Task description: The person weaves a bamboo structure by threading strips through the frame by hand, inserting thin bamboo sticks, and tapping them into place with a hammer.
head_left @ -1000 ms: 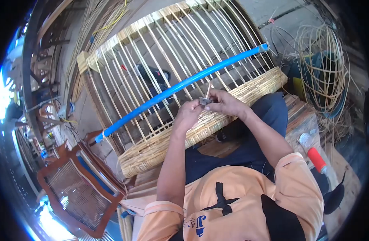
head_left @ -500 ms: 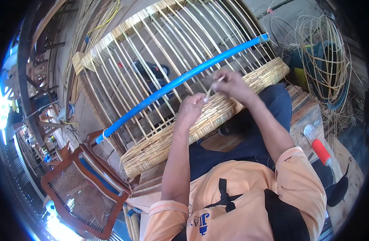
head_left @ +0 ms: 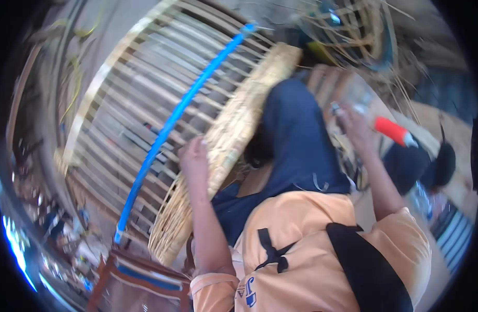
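Note:
A woven rattan band (head_left: pixel 233 122) runs slantwise along the near side of a frame of thin rattan rods (head_left: pixel 140 99). My left hand (head_left: pixel 194 156) is closed in a pinch at the band's inner edge, where it was gripping a rattan strand; blur hides most of the strand. Out to the right, above the wooden bench, my right hand (head_left: pixel 355 125) has its fingers curled in. A small dark, shiny thing (head_left: pixel 335 107) shows at its fingertips, too smeared to name. Across the rods lies a blue pipe (head_left: pixel 179 112).
Near my right hand lies a red cylinder (head_left: pixel 392 131) with clear plastic beside it. A dark cap-like thing (head_left: pixel 405 164) is on the bench. Coiled rattan (head_left: pixel 353 31) stands at the top right. A brown wooden chair (head_left: pixel 140 283) is at the lower left.
My right hand has left the weave and moved right to the bench. My left hand stays at the band's edge. The view has turned to the right and blurred.

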Demonstrator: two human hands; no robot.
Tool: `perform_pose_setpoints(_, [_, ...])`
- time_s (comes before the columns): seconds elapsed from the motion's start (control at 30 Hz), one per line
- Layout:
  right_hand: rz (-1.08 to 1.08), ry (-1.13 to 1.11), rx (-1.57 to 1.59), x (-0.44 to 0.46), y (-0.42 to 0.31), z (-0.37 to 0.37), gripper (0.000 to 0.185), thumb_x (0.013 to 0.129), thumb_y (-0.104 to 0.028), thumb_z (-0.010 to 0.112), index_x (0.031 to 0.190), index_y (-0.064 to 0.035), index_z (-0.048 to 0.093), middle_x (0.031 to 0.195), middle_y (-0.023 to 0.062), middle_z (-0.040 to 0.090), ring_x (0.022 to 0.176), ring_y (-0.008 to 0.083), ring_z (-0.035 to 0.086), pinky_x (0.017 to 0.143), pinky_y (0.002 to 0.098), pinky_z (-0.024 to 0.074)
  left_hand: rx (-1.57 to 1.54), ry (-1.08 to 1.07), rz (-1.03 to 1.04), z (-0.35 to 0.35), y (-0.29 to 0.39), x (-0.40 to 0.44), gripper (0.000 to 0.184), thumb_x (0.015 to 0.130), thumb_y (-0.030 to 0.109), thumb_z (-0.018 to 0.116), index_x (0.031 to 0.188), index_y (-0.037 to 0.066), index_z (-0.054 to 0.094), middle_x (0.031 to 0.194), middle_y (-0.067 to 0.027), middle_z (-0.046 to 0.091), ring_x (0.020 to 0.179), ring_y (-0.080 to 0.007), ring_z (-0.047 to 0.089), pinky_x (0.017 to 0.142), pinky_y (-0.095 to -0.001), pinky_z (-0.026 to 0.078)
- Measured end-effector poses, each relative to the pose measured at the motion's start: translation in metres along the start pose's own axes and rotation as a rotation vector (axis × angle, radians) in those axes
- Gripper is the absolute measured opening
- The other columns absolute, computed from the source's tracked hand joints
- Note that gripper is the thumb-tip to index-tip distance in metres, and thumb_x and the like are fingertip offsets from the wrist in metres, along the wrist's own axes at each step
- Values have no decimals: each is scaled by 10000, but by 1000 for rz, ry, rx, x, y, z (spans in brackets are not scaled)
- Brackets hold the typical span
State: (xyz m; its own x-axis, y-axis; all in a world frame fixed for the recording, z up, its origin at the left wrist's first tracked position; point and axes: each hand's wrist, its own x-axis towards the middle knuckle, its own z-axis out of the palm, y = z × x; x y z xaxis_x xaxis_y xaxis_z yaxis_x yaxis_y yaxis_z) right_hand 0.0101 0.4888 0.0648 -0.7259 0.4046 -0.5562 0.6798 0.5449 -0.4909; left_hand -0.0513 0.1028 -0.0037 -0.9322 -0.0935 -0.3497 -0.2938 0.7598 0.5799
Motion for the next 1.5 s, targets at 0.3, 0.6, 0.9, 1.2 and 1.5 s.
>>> perform_pose_setpoints(0.3, [25, -102, -444, -102, 113, 9, 232, 839, -187, 543, 1019, -74, 636, 904, 171, 625, 936, 342, 579, 832, 440, 460, -22, -147, -56, -5, 13, 17, 243, 839, 214, 636, 858, -28, 643, 719, -86, 622, 660, -154, 551, 655, -310, 444])
perform_pose_setpoints(0.6, [178, 274, -342, -50, 113, -21, 254, 852, -82, 476, 1077, -27, 581, 1048, 206, 563, 977, 378, 573, 839, 443, 473, 190, 4, 1, 10, 20, 11, 281, 815, 269, 639, 762, -6, 637, 659, -140, 618, 583, -266, 568, 602, -367, 446])
perform_pose_setpoints(0.9, [-136, 462, -395, -9, 166, 5, 155, 864, -54, 462, 974, -45, 571, 937, 160, 552, 919, 355, 510, 823, 445, 422, 227, -51, 99, 0, 16, 6, 267, 838, 270, 610, 905, 18, 664, 864, -167, 665, 797, -316, 636, 730, -381, 481])
perform_pose_setpoints(1.2, [-88, 316, -186, -65, 144, -4, 207, 859, -35, 470, 1056, -44, 536, 977, 179, 543, 902, 376, 539, 774, 434, 442, 360, 159, 324, -3, 36, 5, 218, 827, 110, 566, 1009, 13, 634, 992, -181, 623, 941, -325, 588, 858, -406, 457])
perform_pose_setpoints(1.5, [-122, 397, -149, -68, 96, -60, 201, 851, -55, 511, 1041, -66, 575, 889, 157, 577, 823, 347, 595, 734, 440, 464, 12, -454, 900, 128, 245, -62, 407, 777, 116, 642, 1160, 45, 523, 1077, -169, 576, 1021, -341, 550, 880, -410, 450])
